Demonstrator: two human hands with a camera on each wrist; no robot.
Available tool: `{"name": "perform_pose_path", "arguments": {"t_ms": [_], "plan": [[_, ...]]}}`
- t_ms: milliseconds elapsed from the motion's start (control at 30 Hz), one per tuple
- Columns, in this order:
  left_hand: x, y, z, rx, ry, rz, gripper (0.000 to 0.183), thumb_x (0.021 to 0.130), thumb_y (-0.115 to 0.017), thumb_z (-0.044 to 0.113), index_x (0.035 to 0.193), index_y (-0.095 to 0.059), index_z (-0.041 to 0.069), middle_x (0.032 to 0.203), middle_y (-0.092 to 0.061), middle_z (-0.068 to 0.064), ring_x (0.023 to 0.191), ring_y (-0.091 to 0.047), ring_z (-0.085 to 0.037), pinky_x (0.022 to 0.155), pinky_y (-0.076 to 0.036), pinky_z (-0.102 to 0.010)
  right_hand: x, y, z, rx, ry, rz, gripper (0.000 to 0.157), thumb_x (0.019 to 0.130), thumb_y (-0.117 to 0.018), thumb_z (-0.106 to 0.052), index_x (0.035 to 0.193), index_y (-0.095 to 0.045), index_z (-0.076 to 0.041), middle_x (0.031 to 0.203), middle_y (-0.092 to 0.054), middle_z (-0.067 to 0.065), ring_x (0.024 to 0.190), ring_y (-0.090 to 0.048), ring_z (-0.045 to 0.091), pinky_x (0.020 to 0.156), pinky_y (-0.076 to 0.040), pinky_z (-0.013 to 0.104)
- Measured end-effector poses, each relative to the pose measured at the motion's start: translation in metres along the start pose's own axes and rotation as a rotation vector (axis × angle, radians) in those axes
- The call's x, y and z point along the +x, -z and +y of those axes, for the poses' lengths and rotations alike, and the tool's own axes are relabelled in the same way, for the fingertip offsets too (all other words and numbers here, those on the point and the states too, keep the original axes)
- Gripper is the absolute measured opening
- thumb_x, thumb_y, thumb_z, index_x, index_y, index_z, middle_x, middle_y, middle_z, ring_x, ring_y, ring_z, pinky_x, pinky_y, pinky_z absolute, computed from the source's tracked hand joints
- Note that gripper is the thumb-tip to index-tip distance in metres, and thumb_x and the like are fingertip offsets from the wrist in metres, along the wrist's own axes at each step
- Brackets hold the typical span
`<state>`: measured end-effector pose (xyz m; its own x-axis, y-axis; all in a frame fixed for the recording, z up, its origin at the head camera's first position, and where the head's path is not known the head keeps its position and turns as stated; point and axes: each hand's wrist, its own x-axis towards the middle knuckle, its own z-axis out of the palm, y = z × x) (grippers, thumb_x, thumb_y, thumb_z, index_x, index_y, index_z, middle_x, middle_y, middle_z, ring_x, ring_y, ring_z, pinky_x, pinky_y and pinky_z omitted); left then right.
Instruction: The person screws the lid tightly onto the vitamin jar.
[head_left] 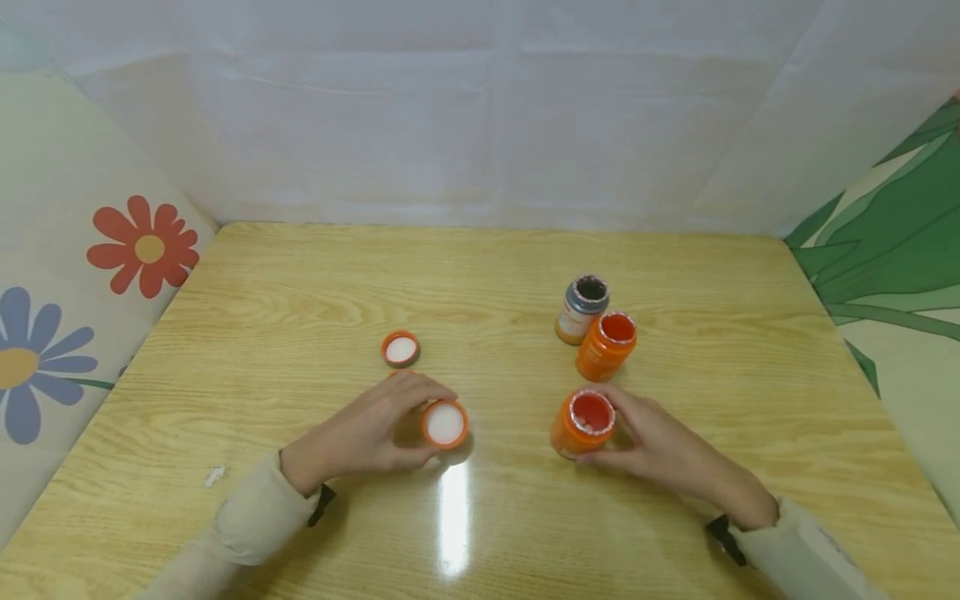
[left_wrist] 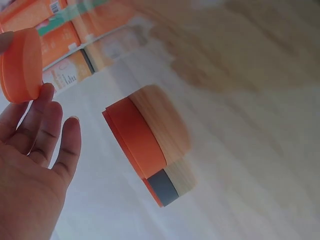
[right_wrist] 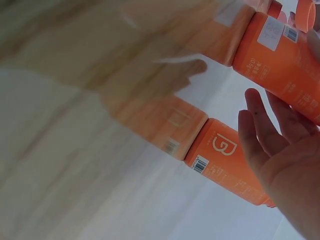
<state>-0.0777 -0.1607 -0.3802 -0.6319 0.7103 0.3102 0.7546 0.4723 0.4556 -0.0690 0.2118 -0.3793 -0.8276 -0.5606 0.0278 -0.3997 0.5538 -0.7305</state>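
Observation:
My left hand [head_left: 367, 421] pinches an orange lid [head_left: 446, 425] between thumb and fingertips, its white liner facing up. In the left wrist view that lid [left_wrist: 22, 65] is held above the table. My right hand [head_left: 660, 442] grips an orange bottle [head_left: 573, 437] around its side. The bottle is uncapped, with ragged white seal bits at its mouth and a few pale bits inside. In the right wrist view the bottle [right_wrist: 280, 65] meets its reflection at the base, and fingers [right_wrist: 262, 120] curve along it.
Beyond the right hand stand another uncapped orange bottle [head_left: 606, 350] and a grey-topped one [head_left: 581, 310]. A grey-sided lid [head_left: 401, 348] lies liner up; another orange lid [left_wrist: 135, 137] is mostly hidden by my left hand in the head view. A white scrap [head_left: 214, 476] lies at left.

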Motion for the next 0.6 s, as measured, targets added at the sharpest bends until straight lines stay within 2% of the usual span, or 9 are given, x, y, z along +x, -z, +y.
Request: {"name": "perform_pose_path", "arguments": {"t_ms": [133, 367, 600], "plan": [[0.0003, -0.0005, 0.0009, -0.015, -0.002, 0.004, 0.060, 0.074, -0.084, 0.021, 0.126, -0.059, 0.008, 0.121, -0.065, 0.002, 0.113, -0.056, -0.015, 0.097, -0.048, -0.036, 0.0002, -0.0011, -0.0007, -0.011, -0.003, -0.003, 0.061, 0.078, -0.084, -0.035, 0.129, -0.055, -0.020, 0.117, -0.066, -0.016, 0.112, -0.062, 0.008, 0.098, -0.053, 0.035], [0.0014, 0.0004, 0.0037, -0.038, 0.032, -0.013, 0.058, 0.077, -0.082, 0.019, 0.128, -0.055, 0.012, 0.119, -0.063, 0.005, 0.110, -0.056, -0.011, 0.094, -0.048, -0.032, 0.0027, -0.0037, -0.0021, -0.024, 0.027, 0.003, 0.058, 0.078, -0.084, -0.036, 0.127, -0.056, -0.022, 0.114, -0.066, -0.017, 0.109, -0.063, 0.008, 0.097, -0.053, 0.035], [0.0052, -0.0011, 0.0056, -0.071, 0.010, -0.016, 0.059, 0.079, -0.080, 0.019, 0.131, -0.054, 0.012, 0.123, -0.062, 0.005, 0.114, -0.057, -0.012, 0.098, -0.049, -0.032, 0.0055, -0.0061, -0.0049, -0.039, 0.060, 0.012, 0.056, 0.077, -0.085, -0.034, 0.125, -0.057, -0.024, 0.111, -0.066, -0.018, 0.107, -0.063, 0.008, 0.095, -0.053, 0.035]]}}
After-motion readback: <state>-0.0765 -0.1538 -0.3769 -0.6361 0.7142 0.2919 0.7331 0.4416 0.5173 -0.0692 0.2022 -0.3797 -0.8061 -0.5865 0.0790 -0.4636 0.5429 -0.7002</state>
